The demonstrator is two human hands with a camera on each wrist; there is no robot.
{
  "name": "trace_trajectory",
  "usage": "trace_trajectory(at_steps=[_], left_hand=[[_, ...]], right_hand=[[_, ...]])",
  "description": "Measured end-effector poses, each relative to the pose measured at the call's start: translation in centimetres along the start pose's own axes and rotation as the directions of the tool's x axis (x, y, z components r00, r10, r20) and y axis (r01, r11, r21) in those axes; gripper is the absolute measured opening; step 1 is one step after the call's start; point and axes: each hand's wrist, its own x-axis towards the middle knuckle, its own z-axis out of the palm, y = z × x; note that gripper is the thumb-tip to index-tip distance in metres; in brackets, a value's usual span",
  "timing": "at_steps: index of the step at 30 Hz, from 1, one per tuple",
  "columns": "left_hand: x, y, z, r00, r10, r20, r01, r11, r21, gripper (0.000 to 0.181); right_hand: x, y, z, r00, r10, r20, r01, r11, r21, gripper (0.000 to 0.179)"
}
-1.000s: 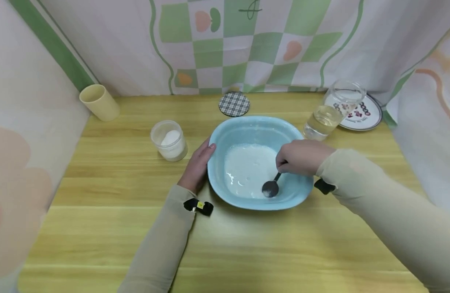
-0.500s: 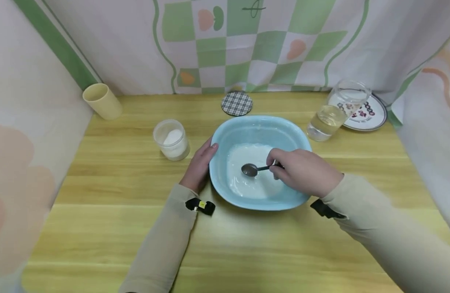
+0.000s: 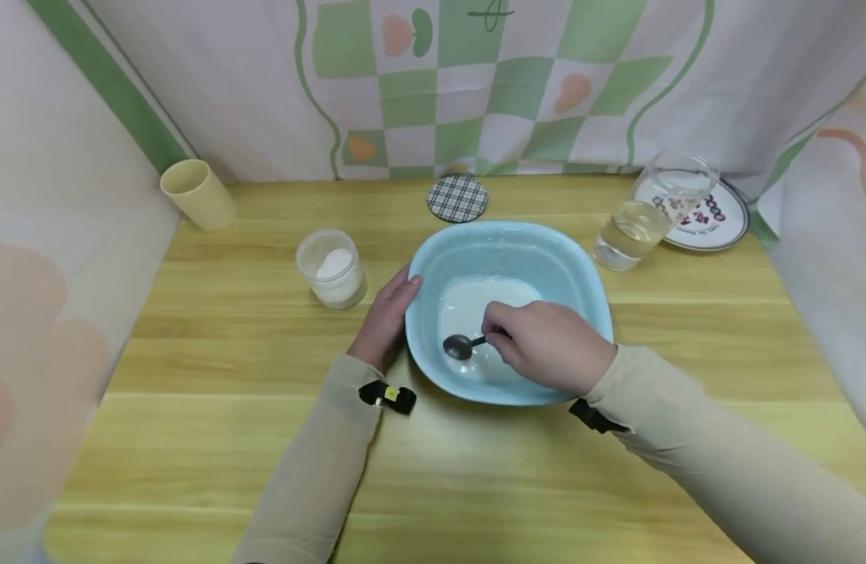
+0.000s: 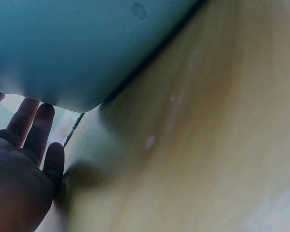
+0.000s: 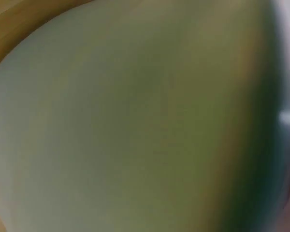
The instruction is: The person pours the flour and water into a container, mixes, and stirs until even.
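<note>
A light blue basin (image 3: 510, 235) with white liquid (image 3: 468, 301) in it stands on the wooden table. My left hand (image 3: 384, 317) holds its left side, the thumb over the rim and the fingers along the outer wall. In the left wrist view, those fingers (image 4: 41, 130) reach up under the basin's side (image 4: 87, 43). My right hand (image 3: 553, 345), over the basin, pinches the handle of a dark metal spoon (image 3: 457, 347). The spoon's bowl is at the liquid, toward the front left inside the basin. A blurred, close surface fills most of the right wrist view.
Left of the basin stands a clear tub (image 3: 332, 270) of white powder. A cream cup (image 3: 200, 196) is at the back left, and a checked coaster (image 3: 457, 198) lies behind the basin. At the back right, a glass (image 3: 626, 235) of pale yellow liquid stands before a patterned plate (image 3: 715, 223).
My right hand has swung the spoon from the basin's right front leftward across the liquid, then slightly toward the front. The left hand keeps its place at the rim.
</note>
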Motion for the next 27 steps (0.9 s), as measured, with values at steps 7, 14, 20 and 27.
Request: trace_trajectory(at_steps=[7,14,20,27], left_hand=[[-0.09,0.17,0.1,1.0,0.014,0.015,-0.014,1.0,0.006,0.054],[-0.12,0.15,0.06,1.0,0.0,-0.001,0.0,1.0,0.011,0.054],[-0.1,0.12,0.03,1.0,0.007,-0.002,-0.007,1.0,0.014,0.055],[-0.05,0.17,0.02,1.0,0.005,0.004,-0.005,1.0,0.015,0.054]], right_hand=[[-0.12,-0.17,0.09,1.0,-0.003,0.014,0.003,1.0,0.005,0.007],[-0.03,0.08,0.12,1.0,0.002,-0.015,-0.002,1.0,0.024,0.009],[0.05,0.09,0.36,1.0,0.0,0.005,-0.001,0.999,0.032,0.009],[0.06,0.02,0.26,1.0,0.005,0.0,-0.005,0.999,0.032,0.008]])
